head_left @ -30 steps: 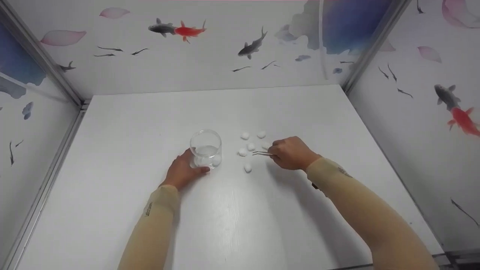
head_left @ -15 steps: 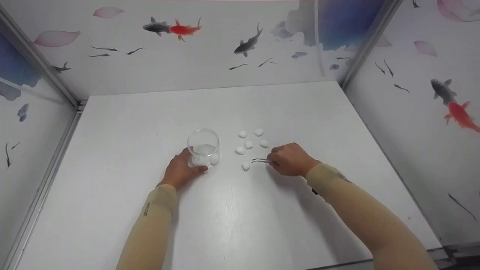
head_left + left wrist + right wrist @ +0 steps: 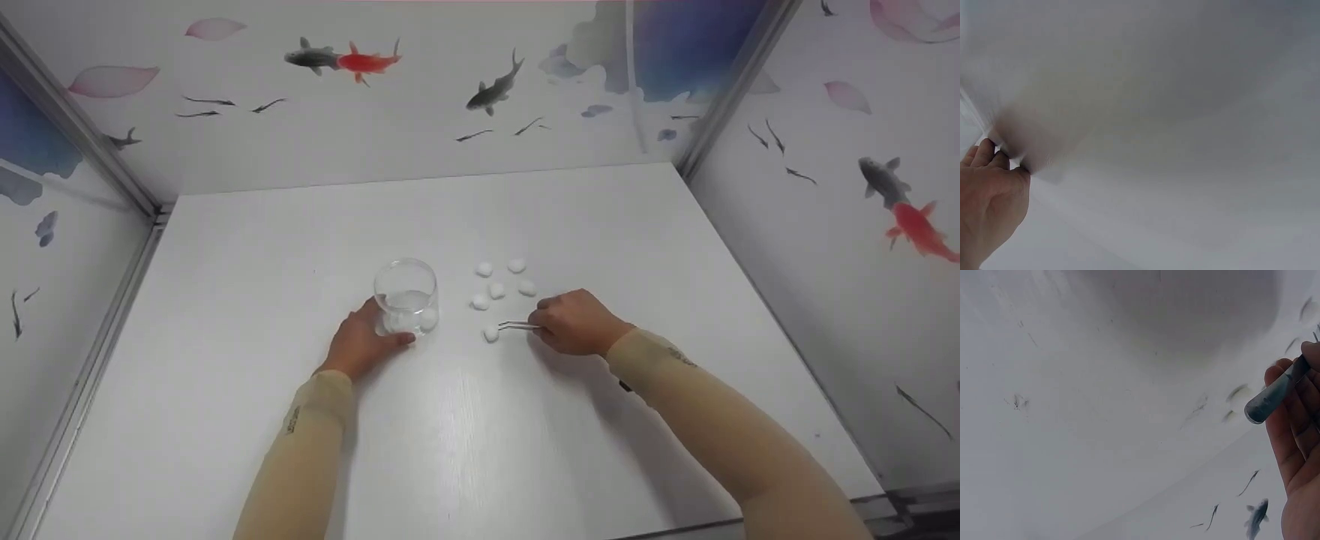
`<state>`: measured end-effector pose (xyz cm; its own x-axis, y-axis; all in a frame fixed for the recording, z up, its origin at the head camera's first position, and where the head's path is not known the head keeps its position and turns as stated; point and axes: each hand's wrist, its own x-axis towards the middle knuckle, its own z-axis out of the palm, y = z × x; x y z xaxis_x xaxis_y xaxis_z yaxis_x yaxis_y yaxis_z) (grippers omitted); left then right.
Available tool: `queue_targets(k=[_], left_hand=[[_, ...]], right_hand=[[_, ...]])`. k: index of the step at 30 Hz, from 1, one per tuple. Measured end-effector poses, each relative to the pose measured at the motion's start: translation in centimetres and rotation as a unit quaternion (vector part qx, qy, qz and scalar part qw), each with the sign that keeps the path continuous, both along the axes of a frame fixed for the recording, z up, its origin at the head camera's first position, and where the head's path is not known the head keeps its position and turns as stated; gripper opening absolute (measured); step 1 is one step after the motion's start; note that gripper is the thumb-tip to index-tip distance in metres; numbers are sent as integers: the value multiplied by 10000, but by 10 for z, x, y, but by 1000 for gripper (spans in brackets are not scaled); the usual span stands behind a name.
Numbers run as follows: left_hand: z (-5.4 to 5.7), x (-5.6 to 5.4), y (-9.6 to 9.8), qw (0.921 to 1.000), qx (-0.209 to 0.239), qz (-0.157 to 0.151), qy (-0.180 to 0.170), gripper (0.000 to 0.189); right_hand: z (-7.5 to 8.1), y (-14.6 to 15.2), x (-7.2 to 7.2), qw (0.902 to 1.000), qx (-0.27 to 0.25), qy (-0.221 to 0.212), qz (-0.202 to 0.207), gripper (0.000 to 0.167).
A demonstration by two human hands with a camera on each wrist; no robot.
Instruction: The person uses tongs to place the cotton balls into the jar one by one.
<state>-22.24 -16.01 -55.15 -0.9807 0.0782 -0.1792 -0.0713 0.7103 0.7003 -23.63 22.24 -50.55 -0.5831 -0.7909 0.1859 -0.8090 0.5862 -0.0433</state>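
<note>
My left hand (image 3: 360,343) grips a clear round cup (image 3: 406,298) low down, its thumb across the front and the other fingers behind the left side. Several white cotton balls lie inside the cup, seen through its wall. In my right hand (image 3: 577,322) I pinch a pair of metal tweezers (image 3: 517,325), tips pointing left. Those tips are right at the upper right edge of a cotton ball (image 3: 491,334) on the table. The right wrist view shows the broad end of the tweezers (image 3: 1270,400) lying across the fingers; the left wrist view shows only the hand (image 3: 995,194).
Behind the nearest ball, several more cotton balls (image 3: 496,290) lie loosely grouped on the white table (image 3: 465,450), right of the cup. Panels printed with fish (image 3: 495,86) stand along the table's back and both sides.
My right hand has brought the tweezers toward me and slightly left, from among the farther cotton balls to the nearest one. My left hand stays on the cup.
</note>
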Motion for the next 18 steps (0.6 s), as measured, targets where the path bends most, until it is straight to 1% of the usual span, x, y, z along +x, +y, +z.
queue_targets(k=[10, 14, 18], left_hand=[[4, 1, 1, 10000, 2, 34, -15, 99], [2, 1, 0, 10000, 4, 63, -12, 100], [1, 0, 1, 9999, 18, 102, -36, 101]], right_hand=[[-2, -8, -2, 9996, -69, 125, 227, 6], [-6, -11, -3, 9995, 20, 182, 263, 7], [-11, -12, -4, 9995, 16, 141, 292, 7]])
